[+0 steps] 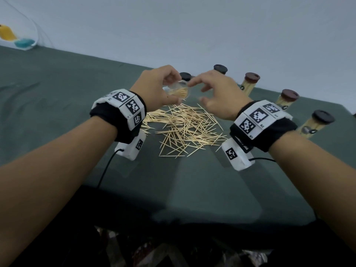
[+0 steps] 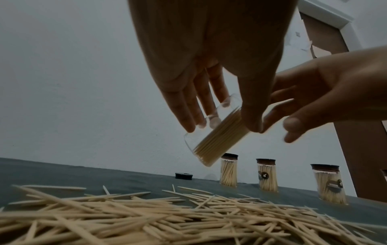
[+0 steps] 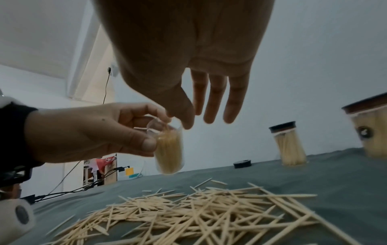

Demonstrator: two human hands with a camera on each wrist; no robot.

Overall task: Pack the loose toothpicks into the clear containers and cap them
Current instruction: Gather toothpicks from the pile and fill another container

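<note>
Now the left hand [image 1: 158, 87] grips the clear container [image 1: 178, 90] aloft over the loose toothpicks [image 1: 183, 128], right hand [image 1: 217, 93] released at its mouth; light, slick plastic, best held round the wall

Pale wall [image 1: 192, 26] behind green-clothed table [image 1: 57, 93]

Clear container [image 1: 178, 90] tilted in the air, part-filled with toothpicks (uncapped); loose toothpicks [image 1: 183, 127] heaped below; capped containers [image 1: 285, 98] lined up toward two o'clock.
</note>
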